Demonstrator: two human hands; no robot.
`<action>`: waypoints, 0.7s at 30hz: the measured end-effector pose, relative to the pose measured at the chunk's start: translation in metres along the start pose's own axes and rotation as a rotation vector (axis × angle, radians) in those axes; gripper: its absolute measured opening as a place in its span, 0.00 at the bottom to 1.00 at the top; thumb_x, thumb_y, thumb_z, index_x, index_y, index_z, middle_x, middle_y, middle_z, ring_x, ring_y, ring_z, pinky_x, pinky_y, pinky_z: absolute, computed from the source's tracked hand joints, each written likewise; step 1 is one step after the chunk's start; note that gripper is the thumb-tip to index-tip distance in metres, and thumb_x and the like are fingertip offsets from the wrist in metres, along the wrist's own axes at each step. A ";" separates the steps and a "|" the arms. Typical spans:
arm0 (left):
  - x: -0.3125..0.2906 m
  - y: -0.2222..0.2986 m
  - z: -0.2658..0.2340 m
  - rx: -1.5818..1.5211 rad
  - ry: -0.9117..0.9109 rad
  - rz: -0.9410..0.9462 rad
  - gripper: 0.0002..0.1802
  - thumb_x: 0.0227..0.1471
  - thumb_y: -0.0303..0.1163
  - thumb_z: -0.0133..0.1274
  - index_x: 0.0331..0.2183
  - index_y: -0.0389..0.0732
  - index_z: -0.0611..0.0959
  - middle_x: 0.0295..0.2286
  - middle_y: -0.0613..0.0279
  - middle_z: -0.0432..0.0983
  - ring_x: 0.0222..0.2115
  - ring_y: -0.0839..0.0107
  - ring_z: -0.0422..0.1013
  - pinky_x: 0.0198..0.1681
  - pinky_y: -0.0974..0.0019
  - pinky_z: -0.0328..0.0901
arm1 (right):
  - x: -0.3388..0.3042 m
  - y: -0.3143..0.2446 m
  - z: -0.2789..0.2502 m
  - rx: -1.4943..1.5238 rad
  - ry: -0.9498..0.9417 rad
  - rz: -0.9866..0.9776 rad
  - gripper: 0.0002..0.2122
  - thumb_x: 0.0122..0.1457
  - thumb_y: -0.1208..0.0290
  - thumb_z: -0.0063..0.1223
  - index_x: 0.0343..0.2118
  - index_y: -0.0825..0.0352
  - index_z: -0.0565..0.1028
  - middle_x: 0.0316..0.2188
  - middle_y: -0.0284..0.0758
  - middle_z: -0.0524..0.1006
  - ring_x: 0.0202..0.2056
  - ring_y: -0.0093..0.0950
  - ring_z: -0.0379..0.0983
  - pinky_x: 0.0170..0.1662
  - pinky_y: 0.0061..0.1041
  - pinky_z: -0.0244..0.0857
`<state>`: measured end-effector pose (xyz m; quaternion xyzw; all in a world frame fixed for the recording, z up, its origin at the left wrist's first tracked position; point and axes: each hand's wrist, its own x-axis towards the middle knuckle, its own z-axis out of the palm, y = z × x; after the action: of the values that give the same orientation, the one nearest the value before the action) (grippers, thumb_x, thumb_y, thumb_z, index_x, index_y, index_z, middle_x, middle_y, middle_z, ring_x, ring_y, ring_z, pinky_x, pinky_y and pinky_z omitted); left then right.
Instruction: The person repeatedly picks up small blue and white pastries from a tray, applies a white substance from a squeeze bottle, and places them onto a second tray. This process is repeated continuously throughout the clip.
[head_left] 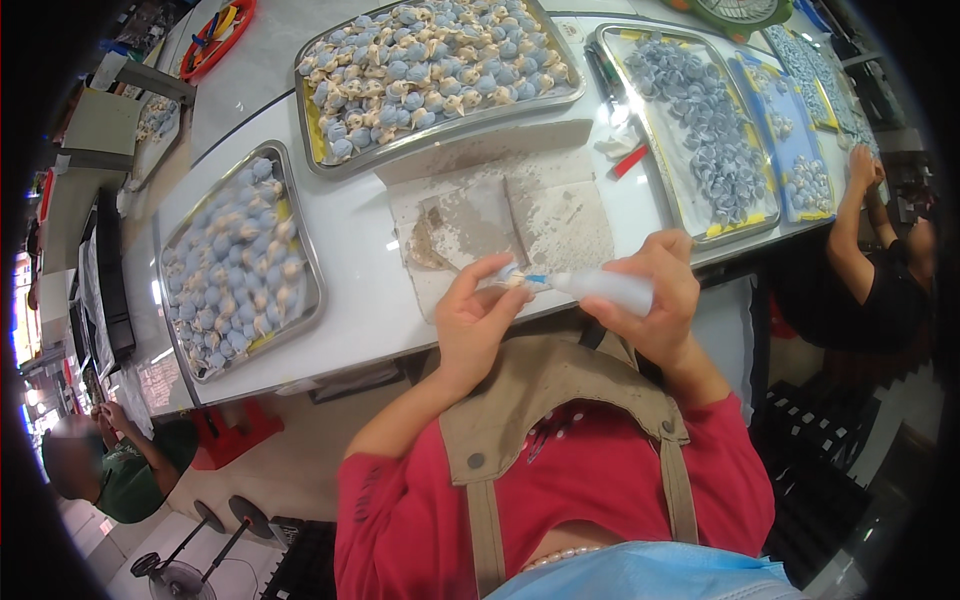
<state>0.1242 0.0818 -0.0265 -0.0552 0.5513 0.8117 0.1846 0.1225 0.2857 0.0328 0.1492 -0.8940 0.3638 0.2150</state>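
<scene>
Bottle (622, 291) gripped in right hand (667, 287), nozzle (561, 282) toward nine o'clock, near small piece (515, 278) pinched in left hand (477, 312); cardboard (562, 212) at twelve. Likely light, squeezable; best held mid-body. Pinch small piece gently: probably fragile.

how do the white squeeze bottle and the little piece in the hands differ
Size: the squeeze bottle is far larger than the little piece.
Colour: the bottle is whitish and blue-tipped; the piece shows cream and pale blue.
Hold: the right hand wraps the bottle's body; the left hand's fingertips pinch the piece, partly hiding it.
Shared: both are hand-held.
</scene>
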 end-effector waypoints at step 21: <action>0.004 -0.001 0.000 -0.137 0.018 -0.035 0.20 0.50 0.23 0.53 0.46 0.35 0.69 0.38 0.57 0.73 0.36 0.71 0.72 0.38 0.73 0.66 | 0.002 0.007 0.002 -0.012 0.005 0.025 0.15 0.34 0.65 0.69 0.24 0.64 0.75 0.18 0.30 0.69 0.27 0.30 0.61 0.35 0.26 0.53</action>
<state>0.1207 0.0832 -0.0285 -0.0844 0.4949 0.8438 0.1897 0.1167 0.2889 0.0284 0.1358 -0.8974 0.3614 0.2136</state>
